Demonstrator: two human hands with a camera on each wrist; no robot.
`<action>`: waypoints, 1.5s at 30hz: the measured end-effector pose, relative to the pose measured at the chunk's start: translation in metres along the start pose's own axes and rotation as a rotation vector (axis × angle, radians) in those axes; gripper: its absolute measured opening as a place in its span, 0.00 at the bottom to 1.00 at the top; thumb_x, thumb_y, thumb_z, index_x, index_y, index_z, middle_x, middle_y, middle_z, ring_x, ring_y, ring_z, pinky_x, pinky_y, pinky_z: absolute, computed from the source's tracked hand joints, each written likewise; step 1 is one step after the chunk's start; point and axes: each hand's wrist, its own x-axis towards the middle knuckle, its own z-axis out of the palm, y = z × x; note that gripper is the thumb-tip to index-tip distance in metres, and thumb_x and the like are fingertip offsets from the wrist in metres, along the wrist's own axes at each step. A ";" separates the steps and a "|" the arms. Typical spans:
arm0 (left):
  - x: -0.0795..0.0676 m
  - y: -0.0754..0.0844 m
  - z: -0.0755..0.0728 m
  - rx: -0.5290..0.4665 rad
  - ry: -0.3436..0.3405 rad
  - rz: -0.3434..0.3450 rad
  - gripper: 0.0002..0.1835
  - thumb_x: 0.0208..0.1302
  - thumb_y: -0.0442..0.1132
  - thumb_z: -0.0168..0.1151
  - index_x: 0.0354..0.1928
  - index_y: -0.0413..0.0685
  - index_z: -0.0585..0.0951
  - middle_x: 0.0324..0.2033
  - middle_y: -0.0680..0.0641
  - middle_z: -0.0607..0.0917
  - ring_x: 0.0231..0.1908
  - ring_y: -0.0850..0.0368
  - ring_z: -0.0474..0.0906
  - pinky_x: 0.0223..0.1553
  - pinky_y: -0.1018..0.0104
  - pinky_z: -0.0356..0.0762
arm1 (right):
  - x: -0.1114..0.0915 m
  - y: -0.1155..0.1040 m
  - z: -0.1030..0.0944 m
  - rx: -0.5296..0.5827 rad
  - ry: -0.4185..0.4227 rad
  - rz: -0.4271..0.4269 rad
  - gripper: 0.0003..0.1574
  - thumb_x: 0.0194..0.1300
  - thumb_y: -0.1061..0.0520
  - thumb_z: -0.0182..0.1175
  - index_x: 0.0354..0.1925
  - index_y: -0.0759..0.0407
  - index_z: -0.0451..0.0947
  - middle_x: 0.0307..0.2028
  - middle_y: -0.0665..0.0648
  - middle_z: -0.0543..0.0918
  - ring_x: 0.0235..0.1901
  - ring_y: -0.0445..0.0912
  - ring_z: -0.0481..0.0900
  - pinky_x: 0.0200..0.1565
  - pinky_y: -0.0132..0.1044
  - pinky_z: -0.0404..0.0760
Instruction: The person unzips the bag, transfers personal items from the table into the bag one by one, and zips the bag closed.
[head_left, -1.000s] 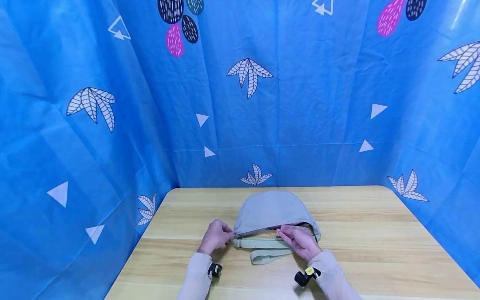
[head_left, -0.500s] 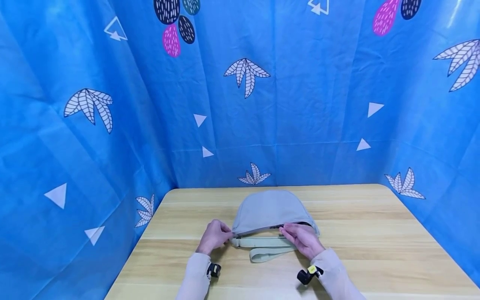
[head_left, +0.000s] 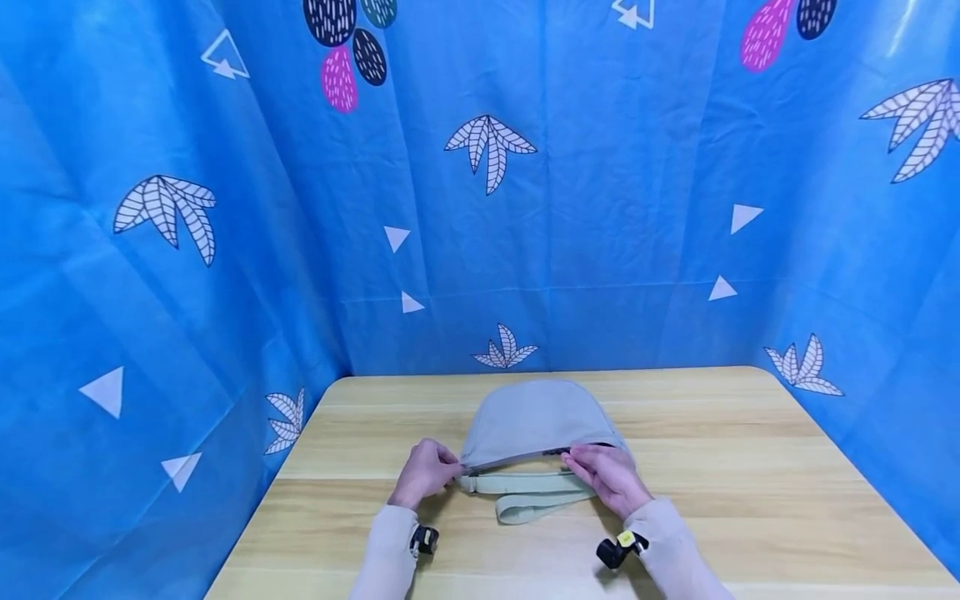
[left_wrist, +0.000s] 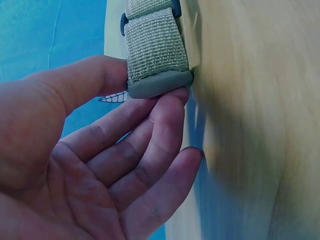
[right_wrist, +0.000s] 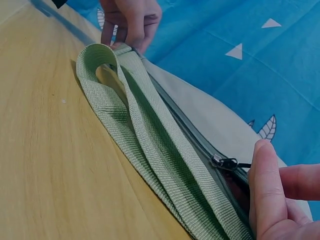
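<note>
A light grey shoulder bag (head_left: pixel 540 421) lies on the table, its zipper (right_wrist: pixel 187 127) edge facing me. Pale green webbing strap (right_wrist: pixel 145 135) lies looped along that edge. My left hand (head_left: pixel 429 473) pinches the bag's left corner; in the left wrist view its thumb and fingers hold the strap's end tab (left_wrist: pixel 160 84). With thumb and forefinger, my right hand (head_left: pixel 607 477) pinches the black cord pull of the zipper slider (right_wrist: pixel 222 162). Zipper teeth look joined left of the slider, while a dark gap shows on its right. My right hand partly hides the bag's right end.
The bag rests on a light wood table (head_left: pixel 712 500). Blue patterned curtain (head_left: pixel 622 250) hangs behind the table and along both sides. Each wrist wears a small black camera (head_left: pixel 615 552).
My right hand has slid a little to the right along the zipper, and the gap at the right end looks smaller. My left hand keeps its grip on the corner.
</note>
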 end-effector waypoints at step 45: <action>0.000 -0.001 -0.003 -0.005 -0.005 -0.014 0.05 0.61 0.35 0.72 0.37 0.42 0.90 0.27 0.49 0.88 0.25 0.58 0.83 0.25 0.66 0.78 | 0.000 -0.010 -0.005 0.000 0.084 -0.016 0.27 0.70 0.74 0.55 0.64 0.85 0.64 0.40 0.61 0.89 0.42 0.46 0.91 0.51 0.31 0.86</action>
